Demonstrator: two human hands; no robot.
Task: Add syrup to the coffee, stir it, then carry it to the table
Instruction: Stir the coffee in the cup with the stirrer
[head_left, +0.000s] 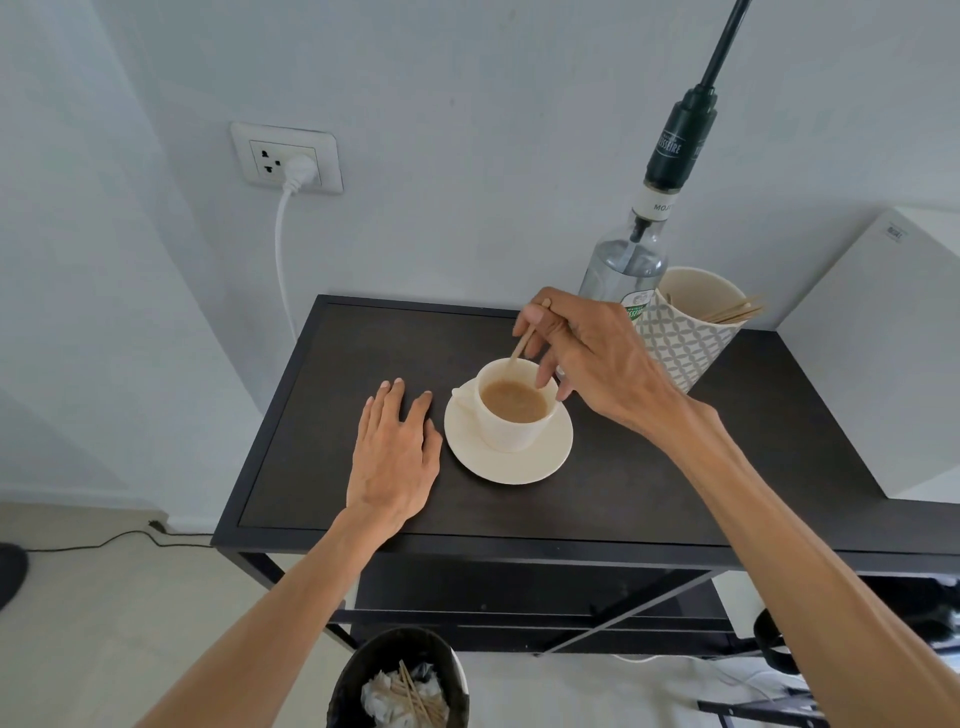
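Bin (400, 680) below | right hand (597, 358) pinches stirrer (522, 345) in cup (511, 410)

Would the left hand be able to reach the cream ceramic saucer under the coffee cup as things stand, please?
Probably yes. The left hand lies flat on the dark tabletop right beside the cream ceramic saucer, with nothing between them; the right hand works above the cup, away from that side.
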